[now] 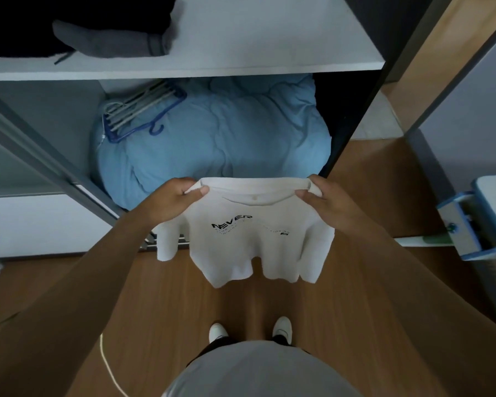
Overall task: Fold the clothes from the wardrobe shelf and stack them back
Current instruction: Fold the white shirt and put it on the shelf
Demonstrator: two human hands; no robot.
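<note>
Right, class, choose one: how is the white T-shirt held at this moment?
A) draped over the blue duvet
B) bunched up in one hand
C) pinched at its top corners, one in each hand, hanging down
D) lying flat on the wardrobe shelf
C: the left hand and right hand each pinch a top corner of the white T-shirt, which hangs free above the wooden floor.

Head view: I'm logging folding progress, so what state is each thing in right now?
white T-shirt: unfolded, hanging in the air, print toward the camera.
left hand: grips one shoulder of the shirt.
right hand: grips the other shoulder.
grey garment: folded, lying on the wardrobe shelf.
blue duvet: bundled below the shelf.
hangers: bunched, lying on the duvet.
</note>
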